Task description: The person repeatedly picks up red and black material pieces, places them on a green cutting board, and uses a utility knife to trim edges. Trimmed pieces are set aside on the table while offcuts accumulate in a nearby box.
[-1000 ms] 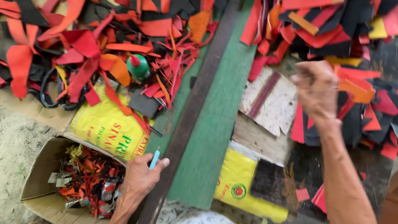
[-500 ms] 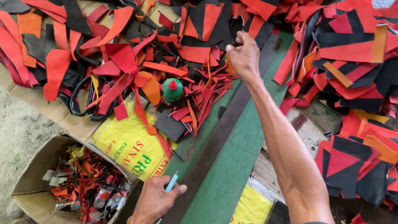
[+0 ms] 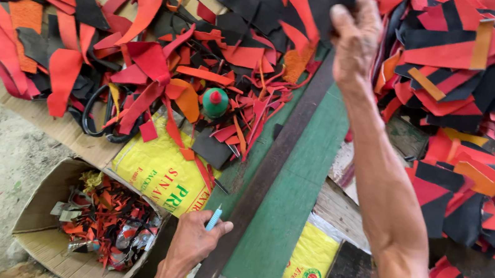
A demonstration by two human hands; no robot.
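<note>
Green cutting mat (image 3: 289, 207) and the long dark strip (image 3: 269, 167) lying along its left edge run from near to far across the work surface. Compared with half a second ago, the right hand (image 3: 355, 42) has reached slightly farther, fingers pinched shut on the strip's far end. The left hand (image 3: 194, 242) stays at the near end, gripping a small blue-handled tool (image 3: 213, 219) beside the strip. Red, orange and black scraps (image 3: 143, 63) cover the cardboard-topped surface; an open cardboard box (image 3: 55, 222) sits on grey ground at the near left.

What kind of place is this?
Likely an informal leather or fabric cutting workshop: heaps of red and black offcuts, a green cutting mat, a long dark strip, a cardboard scrap box.
</note>
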